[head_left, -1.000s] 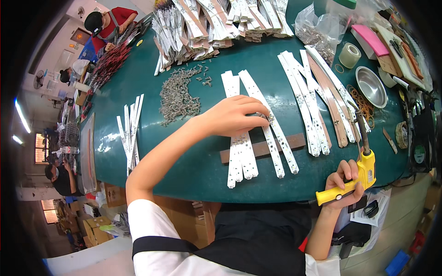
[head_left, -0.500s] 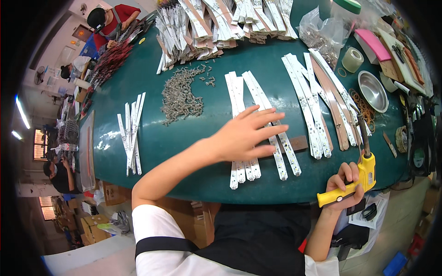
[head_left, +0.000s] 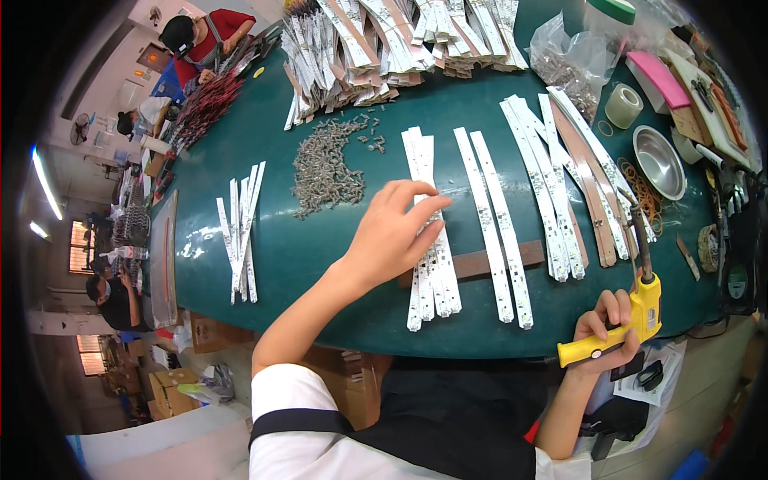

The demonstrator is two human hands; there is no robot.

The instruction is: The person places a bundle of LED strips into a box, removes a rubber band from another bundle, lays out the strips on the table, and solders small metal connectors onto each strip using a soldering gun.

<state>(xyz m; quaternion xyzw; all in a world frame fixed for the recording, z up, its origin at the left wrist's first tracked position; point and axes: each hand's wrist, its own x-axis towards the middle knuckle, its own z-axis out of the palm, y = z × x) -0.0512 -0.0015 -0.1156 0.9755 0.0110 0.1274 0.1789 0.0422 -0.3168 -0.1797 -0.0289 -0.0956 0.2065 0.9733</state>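
left hand (head_left: 396, 232) rests fingers spread on white strips (head_left: 432, 264); right hand (head_left: 608, 328) grips the yellow iron (head_left: 632, 316); more strips (head_left: 552, 184) wait unworked.

Clear plastic bag (head_left: 570, 66) of small grey parts, crumpled, at the table's far right, just beside a roll of tape. Clear container with a green lid (head_left: 611, 11) behind the bag. Brown cardboard boxes (head_left: 210, 332) on the floor, under the table's near left edge. White printed sheet (head_left: 650, 386) hanging below the near right edge.
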